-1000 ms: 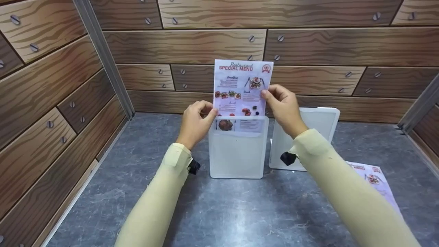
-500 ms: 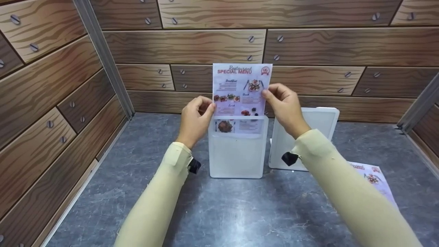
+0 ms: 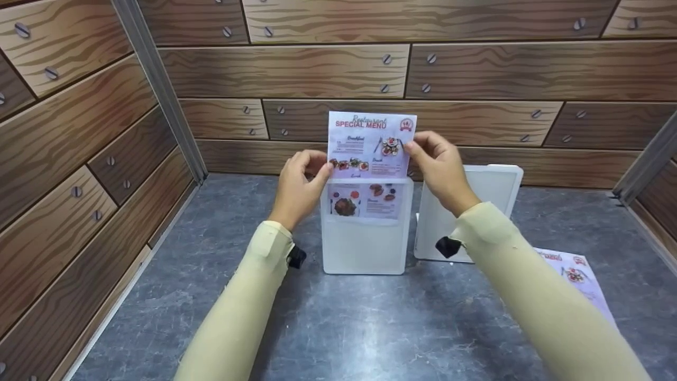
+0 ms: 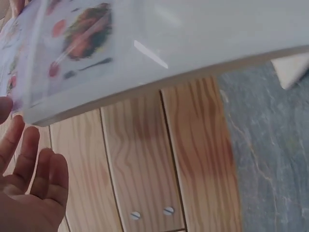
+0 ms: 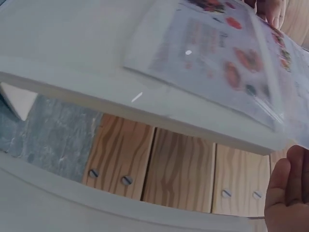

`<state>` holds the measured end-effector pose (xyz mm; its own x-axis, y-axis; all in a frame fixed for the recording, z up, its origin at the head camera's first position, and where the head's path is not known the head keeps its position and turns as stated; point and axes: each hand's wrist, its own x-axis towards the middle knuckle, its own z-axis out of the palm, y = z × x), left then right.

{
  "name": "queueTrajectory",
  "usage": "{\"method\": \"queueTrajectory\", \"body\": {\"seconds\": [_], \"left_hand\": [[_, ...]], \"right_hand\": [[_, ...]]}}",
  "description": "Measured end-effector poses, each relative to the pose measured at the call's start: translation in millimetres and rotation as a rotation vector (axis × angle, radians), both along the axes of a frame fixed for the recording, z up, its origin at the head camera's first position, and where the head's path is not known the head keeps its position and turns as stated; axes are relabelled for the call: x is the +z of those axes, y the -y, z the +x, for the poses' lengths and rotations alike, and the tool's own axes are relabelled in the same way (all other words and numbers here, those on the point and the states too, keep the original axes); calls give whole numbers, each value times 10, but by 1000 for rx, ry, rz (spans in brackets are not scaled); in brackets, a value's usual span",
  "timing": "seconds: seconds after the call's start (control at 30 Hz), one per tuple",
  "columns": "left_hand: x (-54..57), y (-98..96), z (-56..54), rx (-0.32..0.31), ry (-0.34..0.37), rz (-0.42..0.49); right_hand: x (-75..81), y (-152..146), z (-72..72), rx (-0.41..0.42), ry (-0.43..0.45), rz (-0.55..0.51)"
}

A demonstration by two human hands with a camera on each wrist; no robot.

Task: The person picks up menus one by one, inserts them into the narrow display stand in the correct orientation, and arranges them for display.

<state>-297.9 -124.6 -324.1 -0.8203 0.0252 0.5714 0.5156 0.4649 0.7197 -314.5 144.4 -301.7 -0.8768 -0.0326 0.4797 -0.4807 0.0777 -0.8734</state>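
Note:
A printed menu sheet [image 3: 370, 145] stands upright, its lower part inside a white frame-like sign holder [image 3: 365, 246] with a clear front. Through that front, the sheet's food pictures show in the holder's upper part. My left hand [image 3: 301, 185] pinches the sheet's left edge between thumb and fingers, right at the holder's top rim. Somewhat higher, my right hand [image 3: 439, 166] pinches the right edge. In the left wrist view, the other fingers [image 4: 29, 154] of the left hand spread beside the holder's corner. The right wrist view shows the sheet's bottom edge [image 5: 193, 94] behind the clear panel.
A second white sign holder [image 3: 489, 211] stands to the right, partly behind the right forearm. Another menu sheet [image 3: 582, 280] lies on the grey marbled table [image 3: 338, 328] at the right, partly covered by the sleeve. Wood-patterned walls [image 3: 328, 74] enclose the back and sides.
The menu sheet has slid down deeper into the holder, and more of its pictures show through the clear front. Both hands stay at nearly the same height along its edges.

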Motion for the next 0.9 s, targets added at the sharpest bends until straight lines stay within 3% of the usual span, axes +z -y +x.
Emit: {"method": "queueTrajectory", "body": {"seconds": [0.17, 0.33, 0.53, 0.7, 0.9], "left_hand": [[36, -13, 13, -17, 7, 28], [-53, 19, 14, -7, -26, 0], [-130, 38, 24, -13, 11, -28], [-75, 7, 26, -36, 14, 24], [-13, -12, 16, -21, -75, 61]], "right_hand": [[45, 8, 28, 6, -30, 3], [-22, 7, 49, 23, -8, 53], [-103, -18, 68, 12, 21, 112], [-59, -8, 78, 29, 15, 92], [24, 49, 80, 40, -39, 27]]}}
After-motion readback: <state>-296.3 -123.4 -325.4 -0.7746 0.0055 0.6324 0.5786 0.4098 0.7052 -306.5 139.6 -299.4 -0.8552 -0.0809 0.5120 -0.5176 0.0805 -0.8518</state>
